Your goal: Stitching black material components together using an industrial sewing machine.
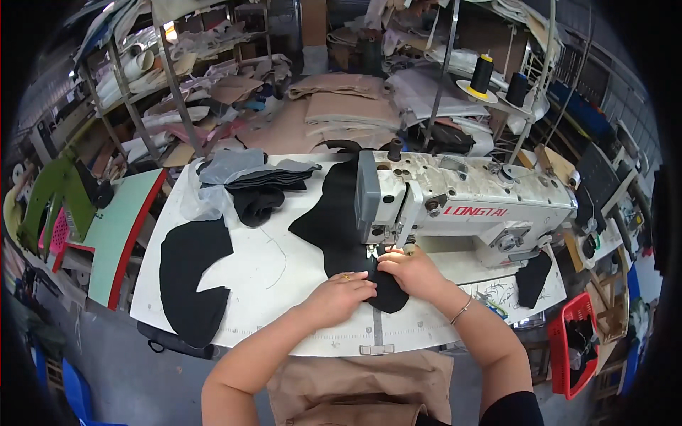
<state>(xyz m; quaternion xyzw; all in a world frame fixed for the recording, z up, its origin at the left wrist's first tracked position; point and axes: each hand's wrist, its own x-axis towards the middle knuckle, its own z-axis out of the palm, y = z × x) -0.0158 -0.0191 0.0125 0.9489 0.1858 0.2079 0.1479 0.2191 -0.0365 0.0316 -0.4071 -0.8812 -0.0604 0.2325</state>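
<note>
Centre frame, your left hand [341, 297] lies flat, right hand [412, 273] curls, grip unclear, on curved black cloth [334, 226]; likely limp, hold edges.

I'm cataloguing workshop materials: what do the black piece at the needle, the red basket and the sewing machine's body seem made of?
Black piece: matt fabric, judging by its limp, flat lie; weave or knit is unclear.
Red basket: probably moulded plastic, given its even colour and openwork walls.
Sewing machine: its body looks like off-white painted metal, stained on top.
</note>
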